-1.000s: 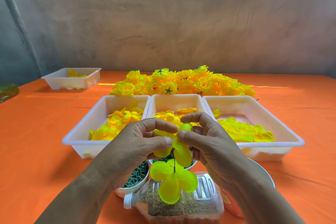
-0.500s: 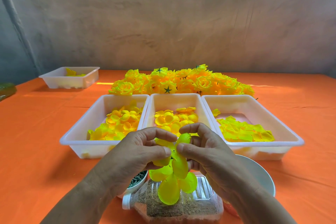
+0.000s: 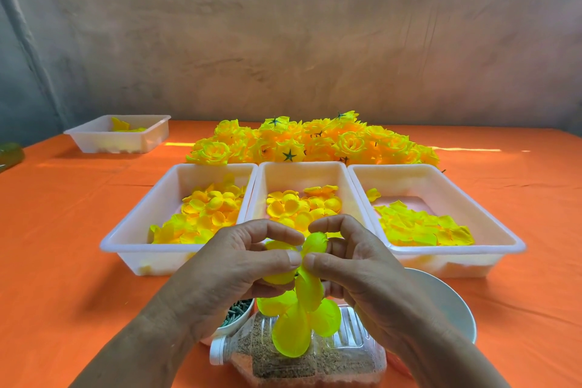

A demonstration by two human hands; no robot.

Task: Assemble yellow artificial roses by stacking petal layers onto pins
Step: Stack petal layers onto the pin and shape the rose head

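Observation:
My left hand [image 3: 233, 271] and my right hand [image 3: 356, 271] meet over the table's front, thumbs and forefingers pinching a yellow petal layer [image 3: 310, 283] from both sides. A second, larger petal layer [image 3: 296, 324] hangs just below it; the pin between them is hidden. Three white trays hold loose yellow petals: left tray [image 3: 132, 246], middle tray [image 3: 302, 168], right tray [image 3: 504, 236]. A heap of finished yellow roses [image 3: 315, 142] lies behind the trays.
A plastic bottle of brown grains [image 3: 315, 359] lies on its side under my hands. A small bowl of green pins [image 3: 236, 315] sits at its left, a white bowl [image 3: 447, 302] at its right. A fourth white tray [image 3: 119, 135] stands far left on the orange tablecloth [image 3: 63, 230].
The hanging lower petal layer has slid up the pin, closer to the layer my fingers pinch. Both hands stay together in the same place.

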